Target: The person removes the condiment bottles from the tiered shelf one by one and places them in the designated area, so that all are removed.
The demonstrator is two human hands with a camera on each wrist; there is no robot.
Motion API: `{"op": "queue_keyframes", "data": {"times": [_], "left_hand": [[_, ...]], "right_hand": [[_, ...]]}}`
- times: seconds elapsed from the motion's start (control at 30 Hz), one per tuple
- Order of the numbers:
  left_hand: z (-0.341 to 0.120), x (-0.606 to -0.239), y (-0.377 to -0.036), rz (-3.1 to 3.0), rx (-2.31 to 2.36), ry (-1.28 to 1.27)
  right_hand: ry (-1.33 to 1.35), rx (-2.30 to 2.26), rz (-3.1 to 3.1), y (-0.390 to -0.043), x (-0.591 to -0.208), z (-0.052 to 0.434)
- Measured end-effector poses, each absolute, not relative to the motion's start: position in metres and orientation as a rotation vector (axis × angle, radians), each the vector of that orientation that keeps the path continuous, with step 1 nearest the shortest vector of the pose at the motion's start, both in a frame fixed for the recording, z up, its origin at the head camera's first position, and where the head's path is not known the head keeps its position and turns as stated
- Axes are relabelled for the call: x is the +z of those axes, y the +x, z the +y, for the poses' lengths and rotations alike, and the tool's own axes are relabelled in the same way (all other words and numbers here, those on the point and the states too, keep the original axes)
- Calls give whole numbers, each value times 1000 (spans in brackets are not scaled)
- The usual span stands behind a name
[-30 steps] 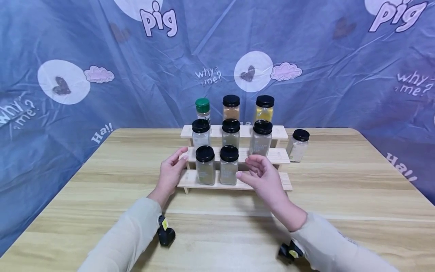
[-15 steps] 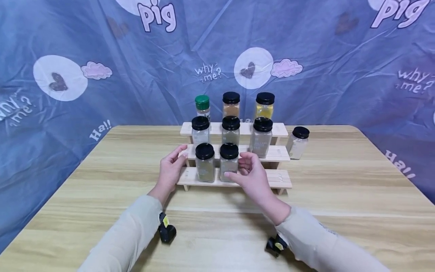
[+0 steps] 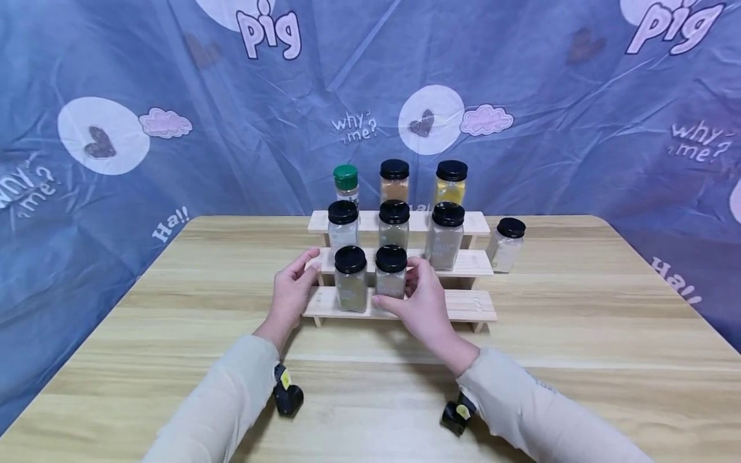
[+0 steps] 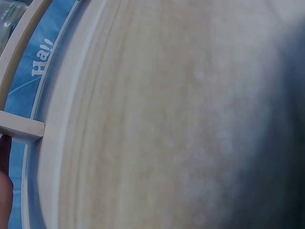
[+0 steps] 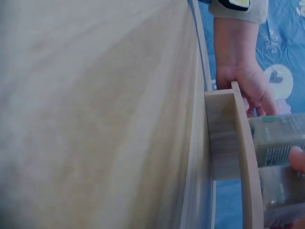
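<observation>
A three-tier wooden spice rack (image 3: 480, 303) stands mid-table in the head view. My left hand (image 3: 289, 289) grips it at the left end of the middle shelf. My right hand (image 3: 427, 307) holds the right-hand spice jar (image 3: 390, 283) on the bottom shelf, thumb in front and fingers behind on its right side. This jar has a black lid and greyish contents. Just left of it is another black-lidded jar (image 3: 350, 286). The right wrist view catches the right thumb (image 5: 298, 160) over the two bottom jars. A fingertip at a shelf end (image 4: 21, 126) appears in the left wrist view.
Three black-lidded jars, one of them clear-looking (image 3: 343, 231), fill the middle shelf. On top are a green-capped bottle (image 3: 346, 183), a brown-filled jar (image 3: 395, 186) and a yellow-filled jar (image 3: 451, 186). A separate jar (image 3: 506, 247) stands on the table (image 3: 579, 308) right of the rack.
My right hand has moved left from beside the bottom right-hand jar and now holds it. The left hand stays at the rack's left end.
</observation>
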State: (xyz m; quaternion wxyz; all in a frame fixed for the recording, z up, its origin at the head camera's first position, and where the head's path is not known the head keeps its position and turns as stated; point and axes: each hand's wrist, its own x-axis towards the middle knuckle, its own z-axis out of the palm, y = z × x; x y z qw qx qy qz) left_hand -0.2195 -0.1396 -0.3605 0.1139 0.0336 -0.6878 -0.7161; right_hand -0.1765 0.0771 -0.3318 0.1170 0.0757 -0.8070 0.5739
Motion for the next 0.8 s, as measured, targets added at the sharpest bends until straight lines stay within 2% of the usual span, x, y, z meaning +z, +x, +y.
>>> {"op": "queue_keyframes", "data": {"times": [0.3, 0.8], "left_hand": [[-139, -359, -218, -1990, -2102, 110], [-135, -354, -217, -1960, -2113, 115]], "right_hand": [[263, 1406, -2468, -178, -330, 76], [220, 1357, -2483, -178, -325, 72]]}}
